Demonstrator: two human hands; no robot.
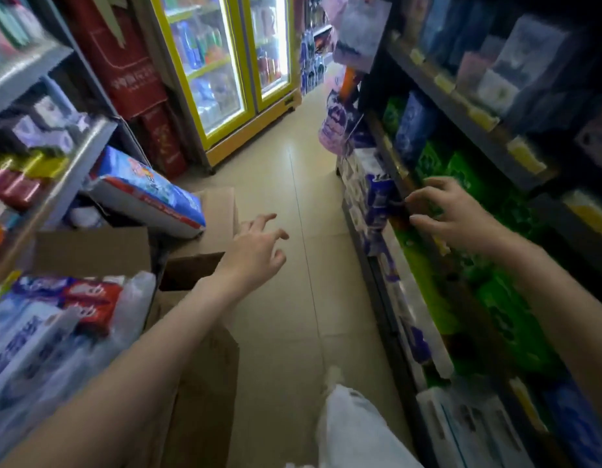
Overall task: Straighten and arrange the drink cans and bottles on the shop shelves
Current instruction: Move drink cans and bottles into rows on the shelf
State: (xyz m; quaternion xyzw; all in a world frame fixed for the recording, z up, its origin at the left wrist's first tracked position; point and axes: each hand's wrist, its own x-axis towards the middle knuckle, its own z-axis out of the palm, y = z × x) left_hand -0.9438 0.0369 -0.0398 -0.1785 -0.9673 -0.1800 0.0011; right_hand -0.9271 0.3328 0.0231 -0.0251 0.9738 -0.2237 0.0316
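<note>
Hands are both out in front and hold nothing. The left hand (255,246) hangs over the floor (286,184) of the aisle, fingers spread and loosely bent. The right hand (456,214) reaches toward the right shelf (461,113), fingers spread and slightly curled beside the green packs (461,170); whether the fingertips touch the shelf edge I cannot tell through the blur. Probably the arms are out for balance or reach while walking, since neither is at the drinks.

Cans and bottles stand well ahead, inside the lit cooler (225,62) with yellow frames at the aisle's end, doors apparently closed. So the task's things are not yet within reach.

Cardboard boxes (205,211) sit on the left; a blue-and-white pack (147,194) lies tilted on them, likely just parked there. The left shelf (80,163) carries small wrapped goods, too blurred to name.
</note>
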